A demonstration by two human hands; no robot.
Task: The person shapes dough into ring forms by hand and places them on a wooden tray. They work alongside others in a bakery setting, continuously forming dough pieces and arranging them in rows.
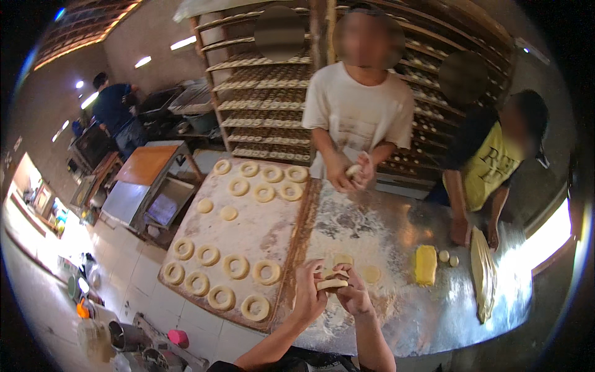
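The person's left hand (310,294) and right hand (355,297) are drawn close together, both closed on a thick, curved piece of pale dough (332,284) (whether it forms a full ring, the fingers make it hard to tell). It is held up above the near edge of a shiny metal surface (396,214) dusted with white flour. Just beyond and to the right of the hands, a flat, round, pale dough disc (372,274) lies on it; farther right are a rectangular yellow block (426,265), two small, pale balls (444,255) and a long, cream-coloured, folded strip (482,276).

To the left, a floured, wooden-edged board (248,232) carries pale dough rings (236,266) in a near and a far group, with two round dough pieces (229,213) between them. Across from the person, a co-worker in a white T-shirt (359,99) holds pale dough in both hands; another in yellow and black (489,161) stands at the right. Tall racks (266,105) of loaded trays fill the back.
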